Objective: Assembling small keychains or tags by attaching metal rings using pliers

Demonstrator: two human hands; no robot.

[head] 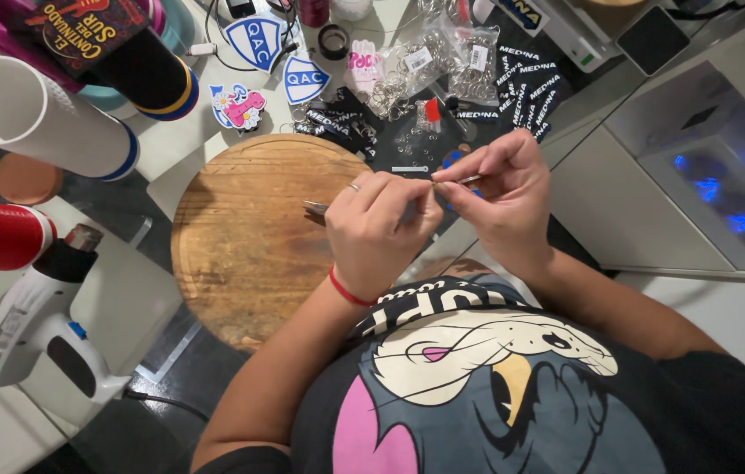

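Head view: pliers crosswise, tips leftward.

The light is bright and even from above. Shadows are soft. Blue lights glow in the box on the right. The edges bend a little. Everything looks sharp.

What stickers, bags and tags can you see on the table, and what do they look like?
Shield stickers: top middle, blue and white.
Pink sticker: left of the shields, cartoon-shaped.
Clear bags: top, holding metal rings, small white tags.
Black strips: top right, white lettering.
Left hand and right hand: pinching a small metal piece.
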